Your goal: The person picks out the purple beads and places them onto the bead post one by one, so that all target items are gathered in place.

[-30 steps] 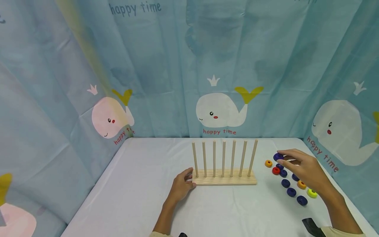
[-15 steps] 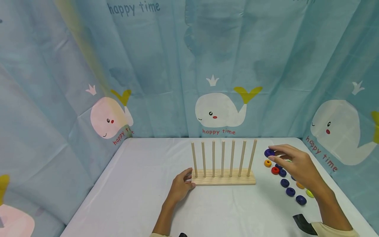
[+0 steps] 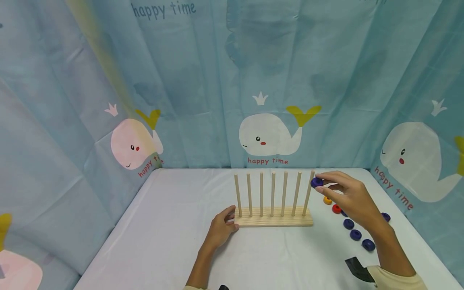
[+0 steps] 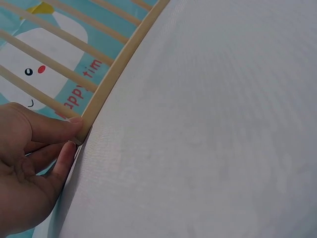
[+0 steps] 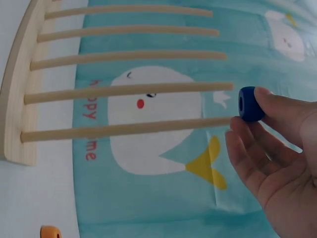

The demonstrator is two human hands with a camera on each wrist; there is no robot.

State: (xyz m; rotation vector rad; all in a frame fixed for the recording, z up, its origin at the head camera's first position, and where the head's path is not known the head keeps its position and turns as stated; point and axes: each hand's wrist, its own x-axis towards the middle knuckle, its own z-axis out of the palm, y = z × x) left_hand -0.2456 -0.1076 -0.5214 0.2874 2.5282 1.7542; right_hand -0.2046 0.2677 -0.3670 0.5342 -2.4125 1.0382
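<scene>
A pale wooden rack with a row of several upright pegs stands on the white table. My left hand grips the left end of its base; in the left wrist view, the thumb and fingers pinch the corner of the board. Between the thumb and fingertips of my right hand is a dark blue bead, held up beside the top of the rightmost peg. The right wrist view shows the blue bead close to the peg tips, its hole facing them. All pegs are bare.
Loose beads lie right of the rack: an orange bead, a red bead and several dark blue beads, some partly behind the right hand and forearm. A blue curtain with printed whales hangs behind the table.
My right hand has carried the blue bead leftward and slightly up, from above the loose beads to the rightmost peg's top. The left hand and rack have stayed in place.
</scene>
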